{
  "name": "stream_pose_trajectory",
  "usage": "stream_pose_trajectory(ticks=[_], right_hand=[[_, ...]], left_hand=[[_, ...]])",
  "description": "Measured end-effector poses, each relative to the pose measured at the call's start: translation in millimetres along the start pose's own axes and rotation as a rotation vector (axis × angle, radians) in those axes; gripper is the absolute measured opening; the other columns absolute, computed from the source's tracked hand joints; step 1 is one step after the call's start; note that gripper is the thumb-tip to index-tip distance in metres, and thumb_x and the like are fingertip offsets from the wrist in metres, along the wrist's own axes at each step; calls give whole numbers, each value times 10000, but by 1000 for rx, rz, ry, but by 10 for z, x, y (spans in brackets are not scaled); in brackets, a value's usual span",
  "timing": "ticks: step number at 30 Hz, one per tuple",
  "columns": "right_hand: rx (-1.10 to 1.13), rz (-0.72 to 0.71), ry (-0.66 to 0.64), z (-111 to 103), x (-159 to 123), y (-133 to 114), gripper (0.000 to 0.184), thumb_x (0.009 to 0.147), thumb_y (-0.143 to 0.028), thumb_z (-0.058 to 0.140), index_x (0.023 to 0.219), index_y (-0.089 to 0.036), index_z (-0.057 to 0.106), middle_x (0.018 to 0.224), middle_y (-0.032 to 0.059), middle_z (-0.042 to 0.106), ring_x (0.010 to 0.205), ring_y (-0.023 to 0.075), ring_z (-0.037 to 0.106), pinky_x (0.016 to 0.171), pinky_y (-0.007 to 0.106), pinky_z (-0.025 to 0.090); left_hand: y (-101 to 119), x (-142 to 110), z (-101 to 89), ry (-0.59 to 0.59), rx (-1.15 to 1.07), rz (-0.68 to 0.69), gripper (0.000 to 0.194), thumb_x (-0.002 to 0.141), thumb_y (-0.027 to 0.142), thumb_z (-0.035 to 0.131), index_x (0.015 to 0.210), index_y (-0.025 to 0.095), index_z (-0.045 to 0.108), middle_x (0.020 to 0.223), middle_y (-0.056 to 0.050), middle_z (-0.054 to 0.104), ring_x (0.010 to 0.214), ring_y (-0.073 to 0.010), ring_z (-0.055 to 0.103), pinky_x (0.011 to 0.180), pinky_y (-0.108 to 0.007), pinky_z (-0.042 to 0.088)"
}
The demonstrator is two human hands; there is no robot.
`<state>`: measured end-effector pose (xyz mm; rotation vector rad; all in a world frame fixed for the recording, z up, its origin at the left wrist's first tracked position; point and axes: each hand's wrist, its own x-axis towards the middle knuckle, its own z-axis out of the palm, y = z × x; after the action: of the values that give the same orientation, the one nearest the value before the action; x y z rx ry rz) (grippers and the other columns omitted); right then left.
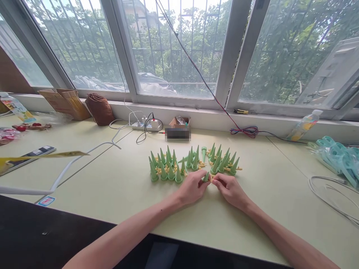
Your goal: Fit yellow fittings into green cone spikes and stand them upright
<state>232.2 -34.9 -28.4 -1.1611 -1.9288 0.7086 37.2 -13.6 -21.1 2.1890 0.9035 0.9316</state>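
Observation:
My left hand (193,186) is closed around a small green cone (206,177) with a round base, its tip pointing up. Against it, my right hand (231,189) pinches a small yellow piece (212,178) between thumb and fingertips; the fingers partly cover where piece and cone meet. Just beyond my hands stand several more green cones (178,175), many with yellow pieces at their bases. They form a left group, a smaller middle group and a right group (223,165). One cone (203,154) at the back has its wide end facing away from me.
A small cardboard box (172,122) and a power strip (138,125) sit by the window sill. Bundled cable (246,131), a bottle (304,126) and teal plastic parts (336,155) are on the right. At left are a brown pouch (98,109), a white cable (84,154) and a phone-like device (39,151).

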Motion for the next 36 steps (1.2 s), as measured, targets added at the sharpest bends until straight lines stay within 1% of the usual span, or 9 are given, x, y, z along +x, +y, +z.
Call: stream_pose_trajectory(ticks=[6, 9, 12, 18, 26, 32, 36], right_hand=[[22, 21, 23, 6, -1, -9, 366, 978, -432, 470, 751, -184, 614, 619, -3, 507, 565, 145, 417, 525, 269, 342], [68, 49, 37, 10, -2, -11, 320, 970, -442, 498, 824, -185, 620, 680, 13, 567, 572, 146, 462, 524, 270, 369], [77, 66, 32, 11, -4, -7, 271, 953, -443, 540, 890, -189, 610, 717, 16, 597, 548, 136, 467, 504, 267, 367], [62, 61, 11, 11, -6, 6, 269, 959, -432, 526, 866, -190, 596, 665, 1, 563, 562, 143, 455, 517, 272, 357], [63, 38, -6, 3, -12, 16, 288, 961, -437, 521, 843, -190, 610, 678, 7, 580, 593, 153, 456, 537, 274, 362], [55, 34, -21, -3, -7, 12, 279, 960, -408, 516, 819, -187, 611, 649, -8, 532, 579, 147, 412, 533, 273, 325], [49, 34, -22, -12, -10, 8, 272, 959, -396, 513, 815, -188, 612, 651, -10, 527, 577, 145, 399, 535, 271, 314]], left_hand=[[-1, 11, 12, 15, -31, 6, 45, 873, 143, 542, 875, 165, 582, 769, 8, 580, 534, -75, 441, 515, -194, 373], [7, 22, 20, 37, -35, -3, 48, 882, 153, 533, 857, 167, 571, 789, 4, 593, 539, -77, 447, 520, -198, 375], [12, 26, 25, 44, -25, -16, 46, 883, 163, 538, 846, 167, 567, 794, 2, 596, 534, -80, 447, 523, -205, 375], [2, 14, 28, 38, -12, -26, 47, 886, 179, 548, 846, 166, 569, 756, 6, 578, 532, -85, 453, 523, -208, 382], [12, 4, 22, 24, -20, -31, 44, 874, 182, 560, 835, 168, 575, 715, 16, 556, 515, -84, 446, 504, -204, 379], [7, 7, 19, 1, -23, -41, 59, 878, 194, 548, 829, 169, 570, 643, 34, 510, 501, -89, 448, 491, -203, 364], [-3, 8, 20, 1, -29, -36, 66, 878, 201, 551, 825, 167, 572, 642, 35, 514, 495, -87, 443, 491, -204, 360]])
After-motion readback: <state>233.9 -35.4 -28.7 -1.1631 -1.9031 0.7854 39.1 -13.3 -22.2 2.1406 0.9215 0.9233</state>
